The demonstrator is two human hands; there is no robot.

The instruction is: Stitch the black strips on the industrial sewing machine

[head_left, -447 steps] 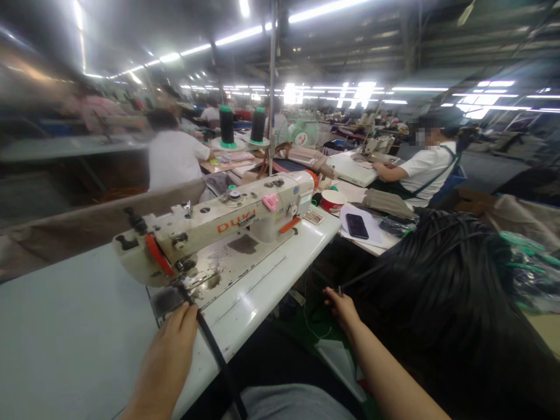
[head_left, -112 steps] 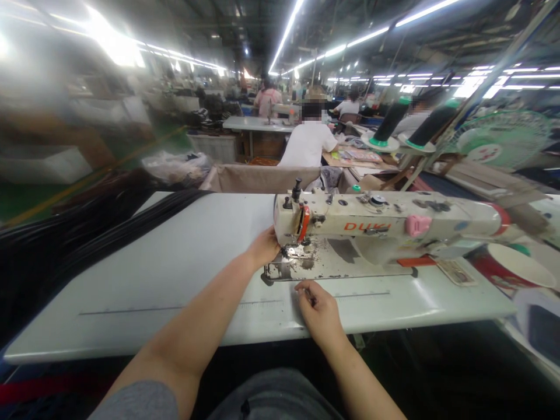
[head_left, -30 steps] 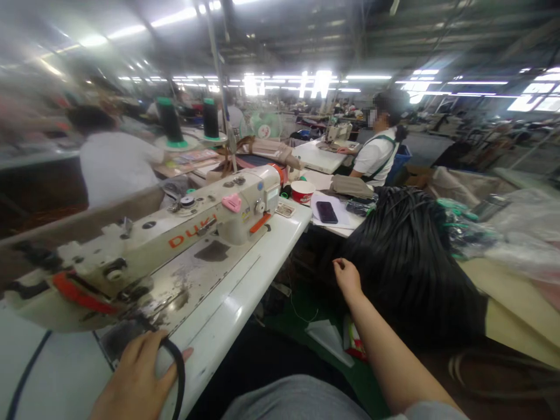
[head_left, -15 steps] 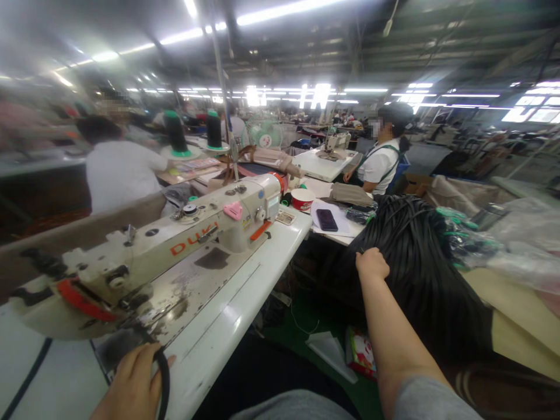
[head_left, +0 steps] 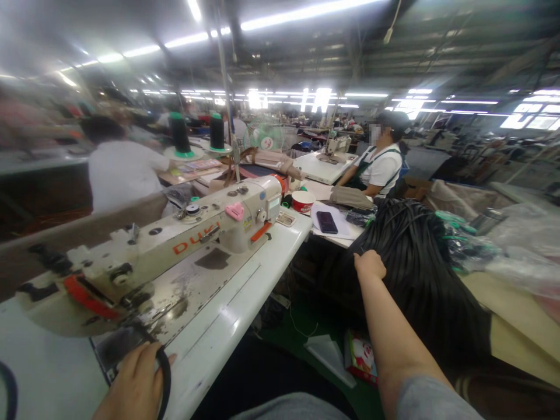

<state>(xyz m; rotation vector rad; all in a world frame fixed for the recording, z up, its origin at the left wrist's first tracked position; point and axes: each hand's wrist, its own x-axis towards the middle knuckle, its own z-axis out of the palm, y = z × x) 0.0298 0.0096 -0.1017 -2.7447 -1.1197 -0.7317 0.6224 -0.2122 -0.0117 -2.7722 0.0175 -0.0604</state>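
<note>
My left hand (head_left: 135, 382) is curled on a black strap (head_left: 164, 379) at the front of the white sewing machine (head_left: 210, 236). The strap bends between thumb and fingers and runs toward the needle area, which is mostly hidden. At arm's length, my right hand (head_left: 370, 265) is closed in a fist against the left side of a large heap of black straps (head_left: 420, 274). A tiny thin glint shows by its fingertips, but what the fingers hold is hidden. Another curved piece of black strap (head_left: 11, 385) lies at the table's left edge.
Behind the machine's table (head_left: 245, 291) are a phone (head_left: 326, 222) on paper and a red-and-white tape roll (head_left: 303, 201). Black thread cones (head_left: 216, 133) stand farther back. A co-worker (head_left: 382, 166) sits beyond the heap. A red box (head_left: 362, 356) is on the floor.
The strap piece at the far left has shifted left and now curves. The co-worker beyond the heap has turned slightly, with the arms reaching forward. Both my hands stay nearly in place.
</note>
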